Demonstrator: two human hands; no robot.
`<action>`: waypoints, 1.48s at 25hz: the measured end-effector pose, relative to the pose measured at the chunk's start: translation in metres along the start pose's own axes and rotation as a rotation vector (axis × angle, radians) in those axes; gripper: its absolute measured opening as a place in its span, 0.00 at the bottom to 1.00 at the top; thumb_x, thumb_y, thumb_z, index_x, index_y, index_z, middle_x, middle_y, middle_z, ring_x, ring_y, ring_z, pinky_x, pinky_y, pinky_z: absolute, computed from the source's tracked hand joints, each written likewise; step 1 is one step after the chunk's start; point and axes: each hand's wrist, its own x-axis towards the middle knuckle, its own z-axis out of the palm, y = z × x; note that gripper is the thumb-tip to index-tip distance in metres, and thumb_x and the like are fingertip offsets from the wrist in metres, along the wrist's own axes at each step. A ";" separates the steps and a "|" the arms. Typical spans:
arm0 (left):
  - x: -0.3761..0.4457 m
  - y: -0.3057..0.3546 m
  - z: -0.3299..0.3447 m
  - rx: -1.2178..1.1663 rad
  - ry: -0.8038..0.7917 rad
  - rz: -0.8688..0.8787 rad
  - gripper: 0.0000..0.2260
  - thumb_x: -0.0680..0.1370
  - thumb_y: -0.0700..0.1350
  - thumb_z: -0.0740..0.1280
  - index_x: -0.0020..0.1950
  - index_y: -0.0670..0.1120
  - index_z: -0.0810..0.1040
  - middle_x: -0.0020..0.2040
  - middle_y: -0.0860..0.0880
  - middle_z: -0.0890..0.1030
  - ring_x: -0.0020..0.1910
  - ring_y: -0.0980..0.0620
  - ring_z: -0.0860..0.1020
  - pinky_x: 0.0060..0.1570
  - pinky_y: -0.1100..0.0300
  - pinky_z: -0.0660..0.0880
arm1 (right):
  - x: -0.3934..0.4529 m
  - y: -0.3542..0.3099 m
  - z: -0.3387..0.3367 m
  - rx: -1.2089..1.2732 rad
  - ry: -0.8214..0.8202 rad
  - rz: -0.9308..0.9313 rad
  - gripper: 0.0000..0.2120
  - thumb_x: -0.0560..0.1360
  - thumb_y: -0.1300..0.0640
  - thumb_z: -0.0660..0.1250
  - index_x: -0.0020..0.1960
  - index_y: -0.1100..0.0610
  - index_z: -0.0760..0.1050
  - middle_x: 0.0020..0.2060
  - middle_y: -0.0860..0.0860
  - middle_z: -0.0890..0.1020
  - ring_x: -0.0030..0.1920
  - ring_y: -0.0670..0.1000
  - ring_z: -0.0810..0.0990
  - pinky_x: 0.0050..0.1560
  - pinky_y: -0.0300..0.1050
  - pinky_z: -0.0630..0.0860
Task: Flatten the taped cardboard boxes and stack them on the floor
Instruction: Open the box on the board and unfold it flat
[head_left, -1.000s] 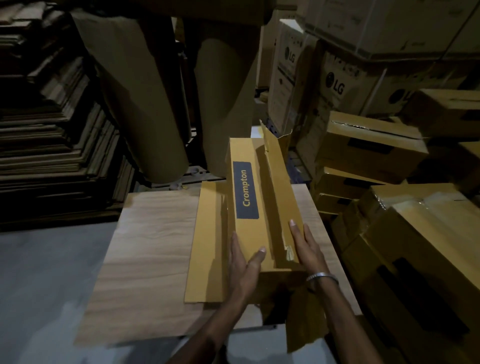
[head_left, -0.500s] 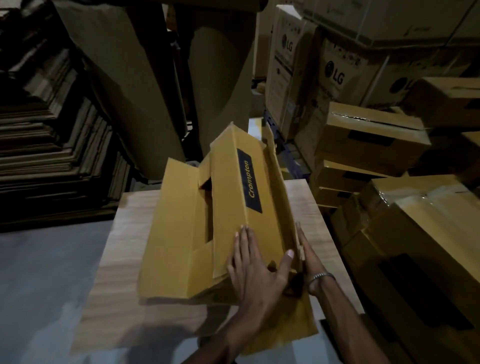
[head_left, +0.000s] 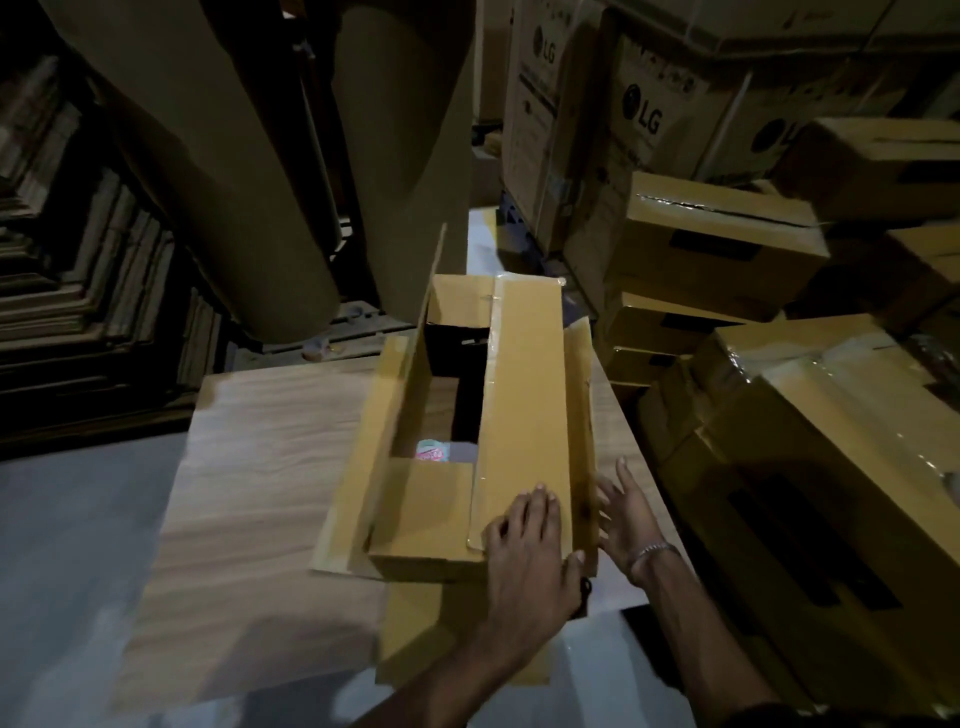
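The long yellow-brown cardboard box lies on the wood-grain table, near its right edge, long axis running away from the person. Its top is open: one long flap is folded over the right half, glossy tape visible along its edge; a left flap hangs outward; short end flaps fold inward. A small pink-and-green item shows inside.

The left hand rests on the near end of the folded flap, fingers curled and pressing. The right hand touches the box's right wall, fingers straight and spread. Taped boxes are stacked at right.
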 end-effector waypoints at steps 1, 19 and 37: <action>-0.001 0.003 0.007 0.037 -0.026 -0.003 0.35 0.81 0.64 0.56 0.83 0.47 0.61 0.84 0.46 0.60 0.82 0.43 0.60 0.74 0.40 0.63 | -0.004 0.002 0.002 -0.053 -0.001 0.004 0.41 0.71 0.21 0.61 0.74 0.45 0.75 0.72 0.49 0.76 0.73 0.56 0.72 0.76 0.63 0.63; -0.027 -0.083 -0.062 0.221 0.244 -0.003 0.30 0.81 0.52 0.65 0.83 0.51 0.63 0.85 0.43 0.57 0.85 0.43 0.47 0.81 0.41 0.58 | -0.042 0.005 0.101 -1.101 0.318 -0.716 0.32 0.78 0.42 0.68 0.78 0.51 0.63 0.76 0.53 0.65 0.76 0.58 0.64 0.72 0.62 0.66; 0.004 -0.193 -0.049 -0.012 0.287 -0.598 0.28 0.84 0.60 0.56 0.77 0.44 0.71 0.74 0.42 0.75 0.72 0.42 0.74 0.70 0.42 0.73 | 0.013 -0.027 0.197 -1.563 0.068 -0.816 0.33 0.81 0.49 0.63 0.83 0.49 0.57 0.83 0.54 0.55 0.83 0.55 0.51 0.79 0.61 0.52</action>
